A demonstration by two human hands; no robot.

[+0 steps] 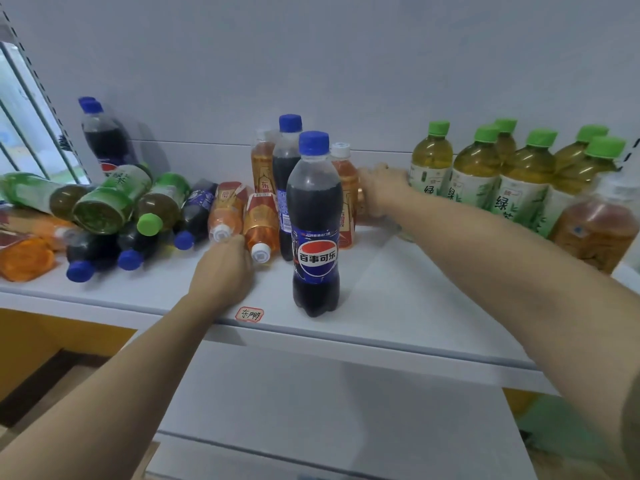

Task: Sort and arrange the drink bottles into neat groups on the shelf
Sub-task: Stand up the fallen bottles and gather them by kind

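Note:
On the white shelf [398, 299] a cola bottle [315, 237] with a blue cap stands near the front edge, with a second cola [287, 168] behind it. Two orange drink bottles [244, 216] lie just left of them, caps toward me. My left hand [221, 271] reaches to their white caps, fingertips at the neck of the left one; its grip is hidden. My right hand [381, 192], blurred, is wrapped around an orange bottle [362, 202] beside the upright green tea bottles [519, 174].
A pile of lying green tea, cola and orange bottles [104, 209] fills the shelf's left end, with upright colas [104, 136] behind it. An orange bottle [595, 230] stands at the far right. A handwritten tag [249, 314] marks the shelf edge. A lower shelf [311, 393] juts out below.

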